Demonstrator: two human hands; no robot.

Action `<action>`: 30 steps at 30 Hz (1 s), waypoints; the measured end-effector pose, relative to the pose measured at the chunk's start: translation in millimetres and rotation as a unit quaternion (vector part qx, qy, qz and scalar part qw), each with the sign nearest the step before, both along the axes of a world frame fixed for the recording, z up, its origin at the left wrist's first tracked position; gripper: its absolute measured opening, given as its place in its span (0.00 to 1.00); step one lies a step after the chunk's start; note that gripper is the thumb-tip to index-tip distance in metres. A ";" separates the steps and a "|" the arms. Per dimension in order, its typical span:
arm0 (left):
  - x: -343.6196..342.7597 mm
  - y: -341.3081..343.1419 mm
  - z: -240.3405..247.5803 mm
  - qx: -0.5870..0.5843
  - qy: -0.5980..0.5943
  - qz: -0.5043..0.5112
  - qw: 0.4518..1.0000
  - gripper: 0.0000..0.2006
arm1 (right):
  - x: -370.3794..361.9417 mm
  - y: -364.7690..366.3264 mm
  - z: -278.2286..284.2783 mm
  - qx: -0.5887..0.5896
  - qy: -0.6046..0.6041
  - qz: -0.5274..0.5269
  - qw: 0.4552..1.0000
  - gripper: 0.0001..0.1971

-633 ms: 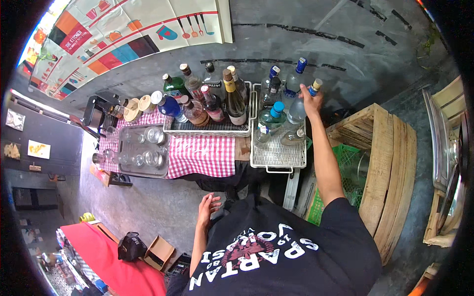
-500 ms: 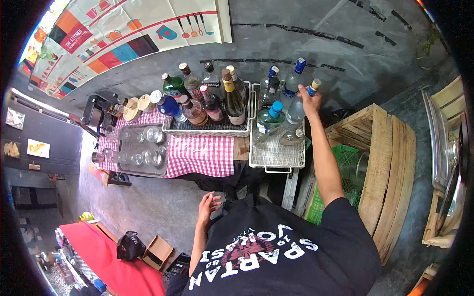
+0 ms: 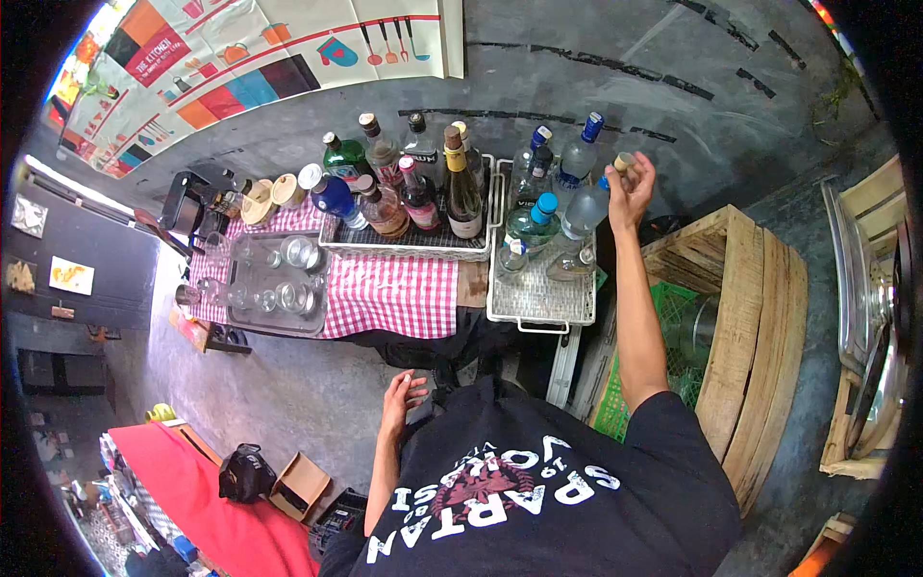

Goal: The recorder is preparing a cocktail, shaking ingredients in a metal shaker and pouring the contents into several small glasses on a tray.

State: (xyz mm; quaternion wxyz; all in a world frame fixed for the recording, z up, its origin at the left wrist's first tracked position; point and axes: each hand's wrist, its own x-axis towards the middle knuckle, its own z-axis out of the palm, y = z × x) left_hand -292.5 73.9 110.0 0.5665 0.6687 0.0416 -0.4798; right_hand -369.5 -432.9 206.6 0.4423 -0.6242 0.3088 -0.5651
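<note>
My right hand, arm stretched out, pinches a pale bottle stopper between thumb and fingers. Just below and left of it stands a clear glass bottle with a blue band at its neck; the stopper appears apart from the neck, though my hand partly hides the gap. This bottle shares a white wire-rimmed tray with several other bottles, including a blue-capped one and a small one. My left hand hangs low in front of my body, fingers loosely apart, holding nothing.
Left of that tray, a white basket holds several bottles. Farther left, a grey tray of glass jars rests on a red-checked cloth. A wooden crate stands to the right, with a green plastic crate beside it.
My right hand has moved slightly up and right from the bottle's neck, with the stopper now in its fingers. The left hand stays almost in place. The view has shifted slightly.
</note>
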 end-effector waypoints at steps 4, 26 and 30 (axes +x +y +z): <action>2.1 0.4 0.3 -0.002 -0.002 0.004 1.000 0.21 | -3.2 12.6 14.0 -0.030 0.035 -0.005 0.999 0.33; -40.3 -147.1 98.2 -0.335 -0.012 -0.064 0.940 0.52 | 9.3 254.9 -40.9 -0.179 0.113 0.354 0.911 0.35; -45.8 -125.3 121.2 -0.443 -0.011 -0.187 0.877 0.45 | 1.1 224.2 -74.7 -0.069 0.089 0.245 0.963 0.35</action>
